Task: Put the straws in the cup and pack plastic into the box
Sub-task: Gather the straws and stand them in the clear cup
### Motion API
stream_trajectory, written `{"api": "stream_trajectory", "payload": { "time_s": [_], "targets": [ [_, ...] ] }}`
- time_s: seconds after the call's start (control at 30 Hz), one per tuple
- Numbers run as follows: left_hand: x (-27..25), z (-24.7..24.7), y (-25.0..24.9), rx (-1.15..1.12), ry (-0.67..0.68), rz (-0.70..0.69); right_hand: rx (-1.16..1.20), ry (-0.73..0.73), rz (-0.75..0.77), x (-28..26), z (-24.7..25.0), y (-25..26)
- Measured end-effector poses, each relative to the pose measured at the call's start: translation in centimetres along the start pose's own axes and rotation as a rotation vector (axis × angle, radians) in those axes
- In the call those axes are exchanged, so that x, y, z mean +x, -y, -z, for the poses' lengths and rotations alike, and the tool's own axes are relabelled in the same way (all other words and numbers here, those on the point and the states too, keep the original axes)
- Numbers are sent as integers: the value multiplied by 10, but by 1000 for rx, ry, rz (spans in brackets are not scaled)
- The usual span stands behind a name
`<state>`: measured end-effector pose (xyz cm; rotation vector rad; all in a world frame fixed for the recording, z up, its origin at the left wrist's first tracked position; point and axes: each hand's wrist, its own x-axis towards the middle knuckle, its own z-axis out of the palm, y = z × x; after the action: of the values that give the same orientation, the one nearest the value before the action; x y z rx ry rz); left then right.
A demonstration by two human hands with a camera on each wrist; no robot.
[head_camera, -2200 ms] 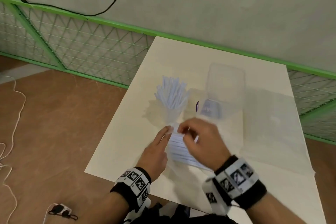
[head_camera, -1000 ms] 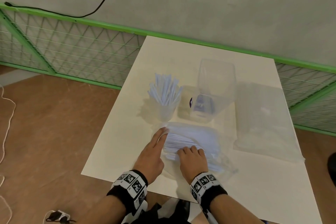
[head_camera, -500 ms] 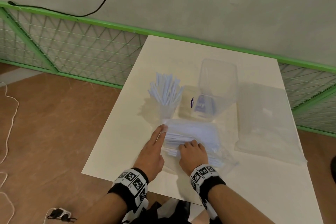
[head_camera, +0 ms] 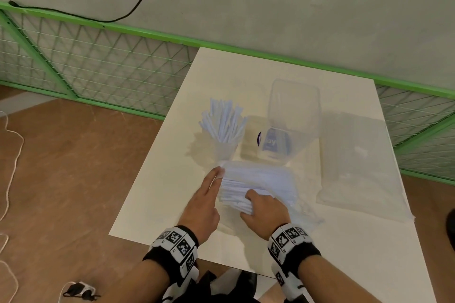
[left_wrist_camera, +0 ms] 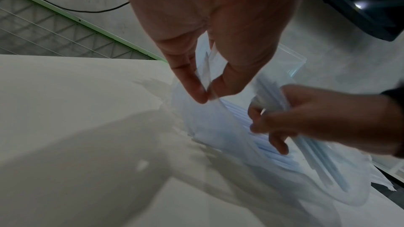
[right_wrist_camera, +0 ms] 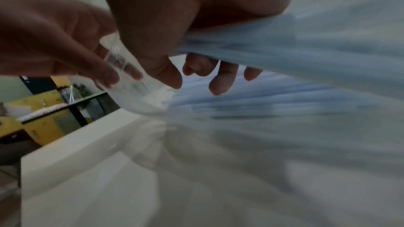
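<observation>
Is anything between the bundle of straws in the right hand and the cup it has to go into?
Yes. The straws the right hand grips still lie inside the clear plastic bag, whose edge the left hand pinches. The cup beyond already holds many straws, crowding its mouth.

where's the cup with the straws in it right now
In the head view the cup stands upright left of centre on the table, just left of the clear box, beyond the left hand.
</observation>
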<state>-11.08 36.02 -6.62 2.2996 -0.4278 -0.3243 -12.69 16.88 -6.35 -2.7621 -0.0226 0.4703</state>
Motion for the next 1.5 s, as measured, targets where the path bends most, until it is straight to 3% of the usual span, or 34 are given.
{"api": "stream_trajectory", "payload": {
  "time_s": [0.07, 0.13, 0.23, 0.47, 0.8, 1.1, 1.3, 1.37, 1.5],
  "targets": [
    [0, 0, -2, -4, -1, 8, 154, -107, 23, -6, 12, 7],
    [1, 1, -3, -6, 0, 20, 481, -224, 34, -12, 20, 15],
    [1, 1, -4, -7, 1, 27, 815, -316, -75, -18, 28, 22],
    [1, 2, -9, -27, 6, 42, 608, -243, -167, -18, 27, 0],
    [2, -1, -4, -26, 5, -6, 710, -148, -195, -25, 27, 0],
    [1, 5, -6, -51, 17, 45, 771, -426, 39, 5, 178, 49],
    [0, 9, -8, -53, 35, 78, 662, -551, 121, 61, 219, 77],
    [0, 9, -8, -51, 37, 86, 558, -520, 119, 83, 213, 81],
    [1, 11, -10, -38, 40, 95, 364, -287, 57, 115, 173, 79]
  ]
}}
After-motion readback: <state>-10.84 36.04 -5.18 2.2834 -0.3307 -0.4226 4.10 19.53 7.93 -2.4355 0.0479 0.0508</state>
